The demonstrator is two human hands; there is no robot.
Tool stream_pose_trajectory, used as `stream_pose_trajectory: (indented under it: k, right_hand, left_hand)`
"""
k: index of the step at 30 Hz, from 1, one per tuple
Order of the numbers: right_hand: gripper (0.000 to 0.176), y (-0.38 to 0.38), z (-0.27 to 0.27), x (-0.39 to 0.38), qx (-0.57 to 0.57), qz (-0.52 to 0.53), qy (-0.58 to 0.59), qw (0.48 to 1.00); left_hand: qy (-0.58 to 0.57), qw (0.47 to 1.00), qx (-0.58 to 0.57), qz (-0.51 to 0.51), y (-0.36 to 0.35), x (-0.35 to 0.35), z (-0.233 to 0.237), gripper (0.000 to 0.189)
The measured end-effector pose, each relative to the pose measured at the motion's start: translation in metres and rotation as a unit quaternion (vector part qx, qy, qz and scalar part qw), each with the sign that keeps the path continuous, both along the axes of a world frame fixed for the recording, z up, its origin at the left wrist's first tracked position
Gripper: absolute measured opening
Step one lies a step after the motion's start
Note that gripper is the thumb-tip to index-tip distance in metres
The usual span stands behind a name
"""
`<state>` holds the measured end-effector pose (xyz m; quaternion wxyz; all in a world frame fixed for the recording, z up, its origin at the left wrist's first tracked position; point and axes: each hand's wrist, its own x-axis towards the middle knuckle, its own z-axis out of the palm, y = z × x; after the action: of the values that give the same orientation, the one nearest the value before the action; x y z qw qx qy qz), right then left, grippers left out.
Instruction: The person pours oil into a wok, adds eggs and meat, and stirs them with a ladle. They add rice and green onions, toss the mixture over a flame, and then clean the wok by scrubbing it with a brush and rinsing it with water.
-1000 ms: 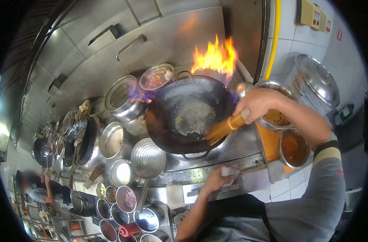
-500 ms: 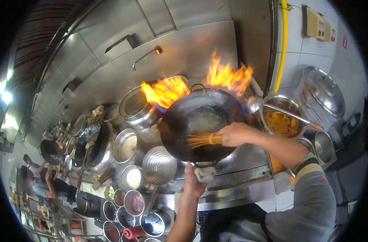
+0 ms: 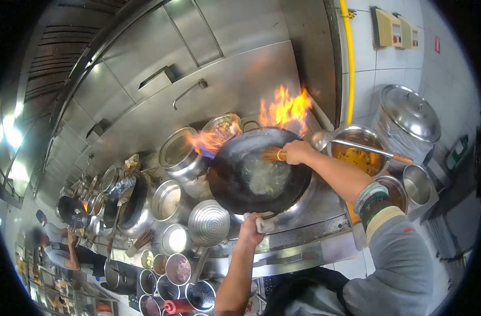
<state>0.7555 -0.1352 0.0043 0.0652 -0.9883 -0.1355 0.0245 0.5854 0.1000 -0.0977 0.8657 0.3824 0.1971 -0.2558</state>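
A large dark wok [image 3: 226, 181] sits over a burner, with cloudy water [image 3: 264, 176] in its bottom. My right hand [image 3: 298, 152] is closed around a bamboo wok brush [image 3: 272, 154], whose bristles reach into the wok at its far right side. At the near rim, my left hand [image 3: 251, 230] grips the wok's near handle through a folded white cloth [image 3: 264, 225]. The fingers of that hand are partly hidden by the cloth. Flames [image 3: 286, 109] rise behind the wok and at its far left.
A perforated strainer [image 3: 209, 223] and metal pots [image 3: 170, 201] stand left of the wok. On the right are a ladle [image 3: 372, 149] across a pot of orange liquid [image 3: 358, 158] and a lidded pot [image 3: 410, 113]. Another person [image 3: 61, 247] works at far left.
The brush in my right hand has moved from the wok's near middle to its far right. The left flame has shrunk, showing a bowl of food behind it. My left hand stays at the handle.
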Motion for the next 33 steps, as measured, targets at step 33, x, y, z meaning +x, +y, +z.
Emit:
stream_pose_trajectory:
  k: [33]
  right_hand:
    - [0.053, -0.099, -0.038, -0.326, 0.482, -0.293, 0.050, 0.824]
  left_hand:
    - [-0.240, 0.829, 0.298, 0.407, 0.236, 0.203, 0.077, 0.025]
